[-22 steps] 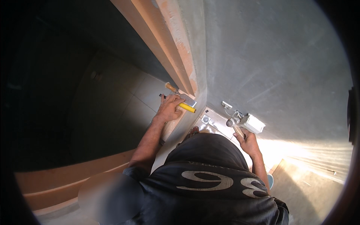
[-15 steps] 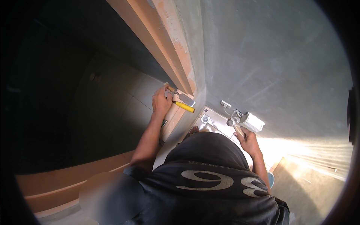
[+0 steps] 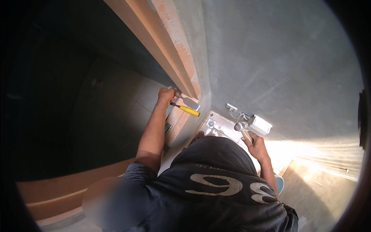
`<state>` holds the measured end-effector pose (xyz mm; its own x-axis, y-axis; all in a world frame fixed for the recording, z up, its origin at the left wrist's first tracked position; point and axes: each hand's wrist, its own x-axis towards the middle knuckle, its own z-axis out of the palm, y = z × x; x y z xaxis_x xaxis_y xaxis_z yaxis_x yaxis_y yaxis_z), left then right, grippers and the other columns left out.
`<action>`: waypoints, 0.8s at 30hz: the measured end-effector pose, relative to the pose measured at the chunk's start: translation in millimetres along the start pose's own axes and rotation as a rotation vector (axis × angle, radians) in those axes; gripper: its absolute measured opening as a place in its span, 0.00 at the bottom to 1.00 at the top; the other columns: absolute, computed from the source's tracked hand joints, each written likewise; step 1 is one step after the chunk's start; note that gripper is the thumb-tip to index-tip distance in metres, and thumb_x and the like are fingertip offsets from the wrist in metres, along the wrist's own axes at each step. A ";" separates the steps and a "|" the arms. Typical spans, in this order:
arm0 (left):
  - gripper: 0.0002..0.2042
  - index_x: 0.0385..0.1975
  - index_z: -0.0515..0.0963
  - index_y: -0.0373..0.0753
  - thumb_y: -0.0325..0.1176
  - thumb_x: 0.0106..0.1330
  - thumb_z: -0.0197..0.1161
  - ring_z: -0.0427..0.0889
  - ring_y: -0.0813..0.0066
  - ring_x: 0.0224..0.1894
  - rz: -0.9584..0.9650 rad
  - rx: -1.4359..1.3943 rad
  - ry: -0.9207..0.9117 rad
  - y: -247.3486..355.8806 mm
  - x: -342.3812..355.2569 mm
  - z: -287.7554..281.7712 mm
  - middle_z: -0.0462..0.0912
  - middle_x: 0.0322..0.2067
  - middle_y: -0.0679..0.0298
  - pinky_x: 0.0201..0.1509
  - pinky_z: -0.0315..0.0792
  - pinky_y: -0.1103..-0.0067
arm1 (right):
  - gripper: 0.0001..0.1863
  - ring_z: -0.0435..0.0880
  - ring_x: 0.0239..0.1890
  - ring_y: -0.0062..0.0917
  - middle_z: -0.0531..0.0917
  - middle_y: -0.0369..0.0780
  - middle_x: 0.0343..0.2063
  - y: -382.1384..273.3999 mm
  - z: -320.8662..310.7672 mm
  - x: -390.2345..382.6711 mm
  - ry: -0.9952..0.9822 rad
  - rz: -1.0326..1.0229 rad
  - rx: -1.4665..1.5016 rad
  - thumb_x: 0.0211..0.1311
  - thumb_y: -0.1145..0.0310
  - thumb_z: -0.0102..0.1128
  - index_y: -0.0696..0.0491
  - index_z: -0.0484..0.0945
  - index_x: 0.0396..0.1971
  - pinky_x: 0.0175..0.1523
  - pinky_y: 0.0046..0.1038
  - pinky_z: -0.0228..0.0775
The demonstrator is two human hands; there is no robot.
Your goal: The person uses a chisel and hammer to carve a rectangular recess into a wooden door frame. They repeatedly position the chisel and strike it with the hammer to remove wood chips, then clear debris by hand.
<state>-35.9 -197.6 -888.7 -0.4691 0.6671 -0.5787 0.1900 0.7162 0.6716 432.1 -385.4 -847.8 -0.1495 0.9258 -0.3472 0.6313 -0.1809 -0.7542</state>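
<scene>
My left hand [image 3: 167, 94] is closed round the handle of a broad flat-bladed chisel [image 3: 189, 103], whose blade points right over the sill. Just below that blade is a second chisel with a yellow handle [image 3: 189, 111]. Its dark shank runs back toward my left hand, and I cannot tell whether it touches my fingers. My right hand [image 3: 256, 148] grips the pale handle of a hammer [image 3: 239, 126], the rounded metal head pointing up and to the left, away from the sill.
An orange-brown wooden frame [image 3: 162, 38] borders a dark tiled room on the left. A grey wall [image 3: 270, 58] rises on the right. A white ribbed box [image 3: 260, 124] with cables, a floor drain [image 3: 210, 123] and a bucket [image 3: 279, 185] are lower down. A dark object [image 3: 167, 128] sits by the sill.
My left hand has shifted and now wraps the broad chisel's handle, where its wooden end showed above the fingers before. My right hand and the hammer have hardly moved.
</scene>
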 end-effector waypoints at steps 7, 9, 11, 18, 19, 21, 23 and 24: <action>0.06 0.29 0.82 0.34 0.29 0.67 0.68 0.75 0.83 0.14 -0.108 -0.206 0.049 -2.9 9.3 5.9 0.83 0.21 0.63 0.13 0.66 0.86 | 0.22 0.82 0.25 0.36 0.84 0.52 0.24 2.4 3.4 -1.9 0.024 0.021 0.013 0.69 0.58 0.68 0.60 0.83 0.53 0.38 0.36 0.75; 0.07 0.29 0.82 0.34 0.30 0.67 0.68 0.75 0.82 0.14 -0.086 -0.210 0.102 -0.6 4.5 5.1 0.83 0.21 0.62 0.13 0.67 0.87 | 0.22 0.83 0.26 0.37 0.84 0.52 0.25 1.7 2.8 -0.6 0.034 0.008 0.028 0.69 0.58 0.68 0.60 0.83 0.53 0.38 0.36 0.75; 0.08 0.30 0.81 0.33 0.30 0.68 0.68 0.76 0.82 0.14 -0.051 -0.328 0.142 1.6 7.5 -3.7 0.83 0.21 0.62 0.13 0.69 0.87 | 0.21 0.83 0.26 0.37 0.84 0.52 0.25 -1.6 2.1 1.1 0.033 0.009 0.034 0.69 0.58 0.68 0.59 0.83 0.52 0.39 0.36 0.75; 0.12 0.34 0.80 0.34 0.38 0.73 0.66 0.81 0.77 0.17 0.135 -0.683 0.221 50.9 -37.8 -60.2 0.82 0.22 0.64 0.15 0.75 0.86 | 0.21 0.87 0.34 0.46 0.86 0.55 0.31 8.7 2.2 14.3 -0.003 0.016 -0.013 0.69 0.57 0.67 0.58 0.83 0.52 0.43 0.39 0.77; 0.12 0.39 0.79 0.36 0.40 0.74 0.65 0.83 0.75 0.21 0.200 -0.776 0.235 57.6 -51.6 -66.8 0.81 0.26 0.65 0.20 0.80 0.82 | 0.21 0.88 0.36 0.46 0.87 0.54 0.32 16.0 -0.6 11.9 0.021 -0.028 -0.019 0.68 0.57 0.67 0.58 0.84 0.51 0.44 0.38 0.78; 0.12 0.49 0.75 0.43 0.43 0.75 0.63 0.86 0.72 0.31 0.349 -1.024 0.260 77.7 -91.5 -89.5 0.79 0.35 0.67 0.33 0.85 0.73 | 0.19 0.88 0.40 0.51 0.88 0.55 0.36 31.6 -4.0 13.8 0.015 -0.139 -0.037 0.68 0.58 0.66 0.56 0.85 0.50 0.48 0.41 0.79; 0.13 0.55 0.70 0.51 0.45 0.77 0.61 0.86 0.69 0.37 0.541 -1.186 0.202 103.3 -136.1 -116.3 0.76 0.43 0.68 0.45 0.84 0.68 | 0.22 0.83 0.27 0.29 0.86 0.48 0.24 50.6 -2.3 12.6 0.002 -0.058 -0.042 0.64 0.52 0.71 0.56 0.87 0.45 0.38 0.37 0.77; 0.14 0.57 0.67 0.54 0.46 0.78 0.59 0.85 0.68 0.38 0.670 -1.204 0.147 120.5 -152.3 -134.4 0.75 0.45 0.68 0.49 0.83 0.67 | 0.22 0.84 0.26 0.29 0.87 0.48 0.25 49.2 -4.6 13.0 0.013 -0.094 -0.029 0.64 0.51 0.71 0.56 0.87 0.45 0.38 0.37 0.78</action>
<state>-57.5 -240.5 -657.5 -0.6853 0.7282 0.0123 -0.4056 -0.3956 0.8240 464.8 -380.7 -886.9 -0.1994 0.9424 -0.2684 0.6368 -0.0835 -0.7665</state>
